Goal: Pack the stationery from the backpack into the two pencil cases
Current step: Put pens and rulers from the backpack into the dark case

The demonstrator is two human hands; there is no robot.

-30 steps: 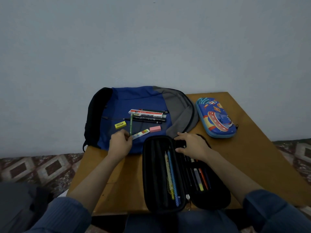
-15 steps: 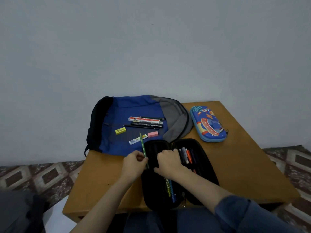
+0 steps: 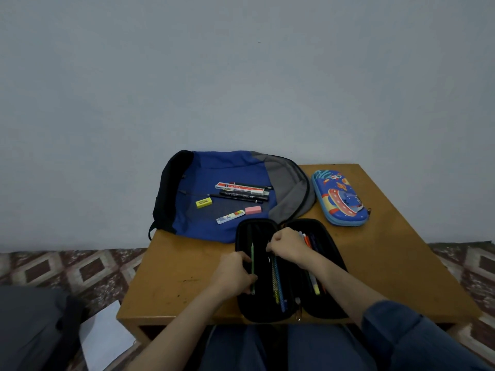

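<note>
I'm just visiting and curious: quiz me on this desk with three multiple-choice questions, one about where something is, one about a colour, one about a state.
1. Where does the yellow eraser lie? A on the backpack; B on a chair; C in a drawer.
2. What colour is the pencil that the left hand holds? A red; B green; C white.
3. How is the blue cartoon pencil case? A lying open; B held aloft; C zipped shut.

Answers: 1 A, it rests on the blue fabric; 2 B, its shaft is plainly green; 3 C, its lid sits closed and nobody touches it.
</note>
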